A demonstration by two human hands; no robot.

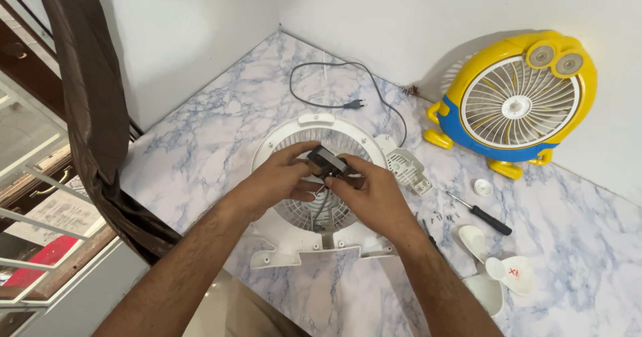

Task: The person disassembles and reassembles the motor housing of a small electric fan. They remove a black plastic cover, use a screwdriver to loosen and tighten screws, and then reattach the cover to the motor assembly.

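Observation:
My left hand (281, 176) and my right hand (371, 193) together hold a small dark fan motor (326, 161) just above a white round fan housing (314, 126) that lies flat on the marble-patterned surface. A thin wire hangs from the motor down to the housing's grille (314, 213). A black power cord (334, 83) with a plug runs from the housing toward the back wall.
A yellow and blue cartoon-shaped fan (515, 96) stands against the right wall. A black-handled screwdriver (481, 213), a white round cap (483, 187), several small screws (441, 213) and a white fan blade (498, 273) lie at the right. A brown curtain (87, 76) hangs left.

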